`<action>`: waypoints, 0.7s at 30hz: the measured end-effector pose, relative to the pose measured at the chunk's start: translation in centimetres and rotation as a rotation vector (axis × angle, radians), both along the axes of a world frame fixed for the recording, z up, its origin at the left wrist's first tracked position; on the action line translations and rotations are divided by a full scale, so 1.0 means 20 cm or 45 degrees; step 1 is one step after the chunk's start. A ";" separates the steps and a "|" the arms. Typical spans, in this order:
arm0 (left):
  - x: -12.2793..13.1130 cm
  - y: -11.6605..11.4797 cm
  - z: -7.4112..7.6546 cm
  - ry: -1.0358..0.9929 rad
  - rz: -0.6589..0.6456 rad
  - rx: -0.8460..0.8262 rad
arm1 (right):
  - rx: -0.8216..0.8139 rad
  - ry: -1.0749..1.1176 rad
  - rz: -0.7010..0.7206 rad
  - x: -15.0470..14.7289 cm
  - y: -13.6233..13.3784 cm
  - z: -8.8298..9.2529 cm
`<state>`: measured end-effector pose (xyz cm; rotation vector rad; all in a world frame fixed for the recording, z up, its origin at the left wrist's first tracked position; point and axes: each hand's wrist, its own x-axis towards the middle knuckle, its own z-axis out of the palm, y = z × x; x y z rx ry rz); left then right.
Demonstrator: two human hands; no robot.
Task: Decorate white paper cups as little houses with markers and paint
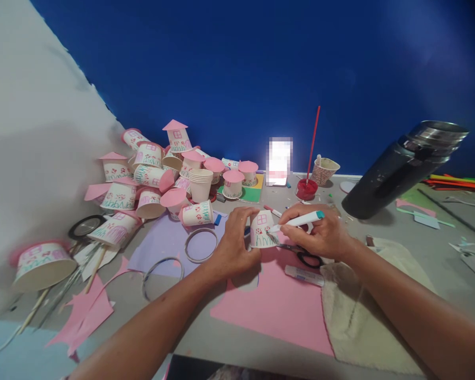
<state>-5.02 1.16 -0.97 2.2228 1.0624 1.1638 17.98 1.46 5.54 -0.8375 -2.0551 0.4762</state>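
Note:
My left hand [237,240] is closed round the left side of a white paper cup [262,232], which stands upside down on the table. A window, red flowers and green grass strokes are drawn on the cup. In my right hand [320,232] is a marker [301,219] with a green end, its tip at the cup's lower right side. Below that hand lie black-handled scissors [311,258], partly hidden. A glue stick [304,275] rests at the edge of a pink paper sheet [281,311].
Decorated cups with pink paper roofs [150,153] are heaped at the left, beside a stack of plain cups [200,184]. Two tape rings [201,246] lie on purple paper. A dark thermos [396,174] stands at the right, behind a beige cloth [364,311]. A lit phone [279,161] leans at the back.

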 end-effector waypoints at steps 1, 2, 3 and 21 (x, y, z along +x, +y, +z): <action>0.00 0.00 0.00 0.001 -0.001 -0.002 | -0.002 -0.007 0.005 0.00 0.00 0.00; 0.00 0.00 0.00 0.000 -0.004 -0.003 | -0.006 -0.013 0.007 0.00 0.00 -0.01; 0.00 0.00 0.00 -0.004 -0.007 -0.008 | -0.012 -0.014 0.002 0.00 0.01 -0.01; 0.00 0.02 0.01 -0.314 -0.117 -0.443 | -0.098 0.156 -0.114 0.08 0.03 0.05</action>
